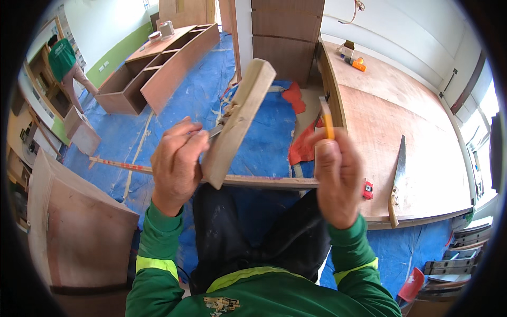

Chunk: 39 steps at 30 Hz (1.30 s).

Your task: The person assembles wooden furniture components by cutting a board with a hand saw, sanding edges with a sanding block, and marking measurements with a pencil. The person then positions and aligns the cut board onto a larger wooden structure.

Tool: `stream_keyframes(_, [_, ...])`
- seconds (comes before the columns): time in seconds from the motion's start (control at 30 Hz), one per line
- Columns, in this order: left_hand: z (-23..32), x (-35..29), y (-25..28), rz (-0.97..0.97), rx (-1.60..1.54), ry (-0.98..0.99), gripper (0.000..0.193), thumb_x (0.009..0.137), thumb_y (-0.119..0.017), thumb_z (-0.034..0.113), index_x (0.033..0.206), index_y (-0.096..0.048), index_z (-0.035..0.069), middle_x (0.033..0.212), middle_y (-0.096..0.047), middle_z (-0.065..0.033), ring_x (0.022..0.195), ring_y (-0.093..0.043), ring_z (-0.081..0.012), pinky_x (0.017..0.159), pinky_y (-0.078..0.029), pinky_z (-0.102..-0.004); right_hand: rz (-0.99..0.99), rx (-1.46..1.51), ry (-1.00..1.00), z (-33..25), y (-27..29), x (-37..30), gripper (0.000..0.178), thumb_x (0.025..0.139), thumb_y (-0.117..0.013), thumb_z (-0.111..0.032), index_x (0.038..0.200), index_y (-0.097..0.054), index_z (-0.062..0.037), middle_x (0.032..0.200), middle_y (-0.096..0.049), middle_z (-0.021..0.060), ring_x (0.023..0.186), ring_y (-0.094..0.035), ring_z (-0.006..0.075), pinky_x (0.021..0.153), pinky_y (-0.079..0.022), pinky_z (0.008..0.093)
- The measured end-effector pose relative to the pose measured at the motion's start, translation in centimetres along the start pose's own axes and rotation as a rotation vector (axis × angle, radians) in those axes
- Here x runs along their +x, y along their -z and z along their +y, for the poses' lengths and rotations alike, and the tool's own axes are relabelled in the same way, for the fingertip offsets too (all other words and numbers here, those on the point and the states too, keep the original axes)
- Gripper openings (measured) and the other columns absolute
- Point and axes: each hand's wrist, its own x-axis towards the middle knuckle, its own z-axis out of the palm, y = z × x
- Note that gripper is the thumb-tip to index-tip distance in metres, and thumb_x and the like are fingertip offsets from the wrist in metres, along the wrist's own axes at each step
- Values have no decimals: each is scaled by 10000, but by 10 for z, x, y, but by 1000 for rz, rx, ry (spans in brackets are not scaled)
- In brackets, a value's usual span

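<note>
My left hand (pixel 177 158) is closed at the lower side of a wooden hand plane (pixel 238 124), which is tilted up in front of me. A metal blade (pixel 215 130) sticks out of the plane beside my fingers, and shavings (pixel 231 109) sit in its opening. My right hand (pixel 338 174) is raised and closed around a tool with a yellow-orange shaft (pixel 328 124) and a pale grey tip; its exact kind is blurred. Below both hands a long narrow wooden strip (pixel 269 182) lies across in front of my legs.
On the right, a wooden worktop (pixel 380 116) holds a handsaw (pixel 400 171), a red tape measure (pixel 367 189) and an orange tool (pixel 359 64). A cabinet frame (pixel 174 79) stands at back left on blue sheeting (pixel 124 137). A person (pixel 64 61) in green is far left. A wooden box (pixel 84 222) is near left.
</note>
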Motion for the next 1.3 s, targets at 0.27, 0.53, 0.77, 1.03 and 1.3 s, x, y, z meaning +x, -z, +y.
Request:
stream_keyframes(0.27, [23, 19, -18, 0, -47, -214, 317, 888, -814, 39, 1193, -729, 52, 1025, -653, -92, 1069, -746, -291, 1003, -643, -519, 62, 227, -83, 15, -59, -2, 391, 980, -838, -241, 1219, -645, -1, 796, -514, -87, 677, -378, 15, 574, -323, 219])
stream_keyframes(0.53, [40, 38, -12, 127, -766, 179, 1010, 855, -754, 709, 1553, -431, 54, 1408, -599, -209, 1305, -637, -375, 1168, -498, -515, -40, 606, -137, -3, -63, 17, 317, 1076, -647, -254, 1274, -676, -9, 974, -698, -33, 726, -538, 7, 605, -406, 204])
stream_keyframes(0.77, [-45, 123, -19, -398, -1679, 816, 1043, 966, -426, 866, 1589, -416, 29, 1465, -614, -222, 1284, -676, -311, 1073, -590, -461, -420, 203, 105, -23, -66, 97, 373, 1059, -691, -303, 1149, -686, 59, 864, -629, -22, 771, -553, 51, 642, -447, 268])
stream_keyframes(1.03, [-116, 102, -74, -189, -1422, 929, 790, 1019, -557, 719, 1437, -543, 49, 1184, -669, -88, 1129, -735, -248, 950, -664, -438, -240, -427, 399, 3, -74, 163, 379, 1141, -532, -292, 1088, -668, 57, 841, -679, 276, 789, -665, 471, 755, -516, 541])
stream_keyframes(1.3, [-142, 97, -105, -21, -1230, 973, 769, 1042, -552, 701, 1508, -523, 89, 1106, -583, -53, 975, -633, -159, 881, -635, -381, -301, -584, 464, 19, -67, 173, 239, 1070, -594, -187, 1214, -741, -64, 994, -756, 235, 903, -707, 471, 807, -562, 542])
